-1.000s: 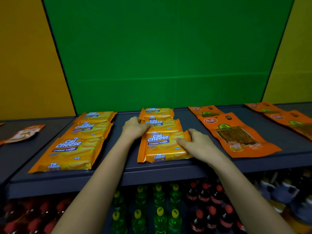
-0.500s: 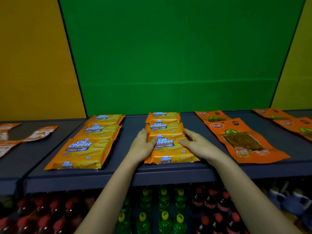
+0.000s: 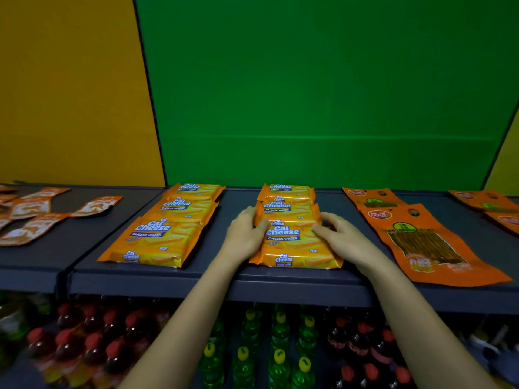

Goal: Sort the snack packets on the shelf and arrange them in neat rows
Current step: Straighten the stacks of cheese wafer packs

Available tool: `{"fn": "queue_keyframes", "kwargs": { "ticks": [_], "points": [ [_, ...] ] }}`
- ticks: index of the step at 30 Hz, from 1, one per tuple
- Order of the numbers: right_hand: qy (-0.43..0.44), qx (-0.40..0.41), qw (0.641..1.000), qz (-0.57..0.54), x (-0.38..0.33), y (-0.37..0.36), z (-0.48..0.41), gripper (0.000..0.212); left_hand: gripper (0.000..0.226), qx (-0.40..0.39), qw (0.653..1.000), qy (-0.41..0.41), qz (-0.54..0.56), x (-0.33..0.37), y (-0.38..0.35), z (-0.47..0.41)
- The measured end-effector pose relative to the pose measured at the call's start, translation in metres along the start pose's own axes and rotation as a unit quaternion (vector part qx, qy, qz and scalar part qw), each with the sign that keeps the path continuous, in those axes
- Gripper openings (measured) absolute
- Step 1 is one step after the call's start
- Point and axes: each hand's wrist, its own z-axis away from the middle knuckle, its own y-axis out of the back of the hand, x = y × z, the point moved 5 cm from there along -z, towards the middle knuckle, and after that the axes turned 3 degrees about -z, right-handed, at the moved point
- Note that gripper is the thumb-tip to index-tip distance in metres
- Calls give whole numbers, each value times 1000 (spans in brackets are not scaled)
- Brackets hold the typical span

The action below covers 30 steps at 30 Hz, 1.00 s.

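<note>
The left hand (image 3: 245, 237) presses flat, the right hand (image 3: 341, 240) curls gripping the front wafer packet (image 3: 295, 244), hiding its side edges.

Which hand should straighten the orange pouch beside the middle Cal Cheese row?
Right: the right hand holds the right edge of the Cal Cheese row, nearest the orange pouch; the left hand is on the far side.

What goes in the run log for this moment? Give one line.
phase: aligning | target: middle Cal Cheese row | left hand: pressing its left side | right hand: touching its right side
</note>
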Motion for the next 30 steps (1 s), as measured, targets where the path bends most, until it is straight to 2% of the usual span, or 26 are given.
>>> {"fn": "queue_keyframes", "kwargs": {
  "ticks": [4, 7, 11, 14, 18, 25, 30],
  "points": [
    [93, 66, 986, 123, -21, 10, 7, 41, 27, 92, 991, -73, -63, 10, 31, 16],
    [166, 90, 969, 158, -47, 5, 18, 32, 20, 198, 956, -127, -173, 11, 69, 40],
    [234, 90, 952, 177, -86, -19, 34, 26, 19, 254, 932, -100, -240, -19, 129, 73],
    [287, 86, 935, 187, -116, -50, 50, 25, 17, 272, 917, -60, -285, -57, 176, 103],
    [331, 37, 923, 195, -154, -109, 73, 25, 13, 271, 901, -10, -340, -111, 237, 150],
    [359, -14, 917, 171, -212, -226, 118, 25, 29, 235, 877, 64, -413, -200, 327, 229],
    [353, -31, 917, 186, -235, -301, 138, 28, 19, 208, 880, 108, -414, -261, 372, 268]
  ]
}}
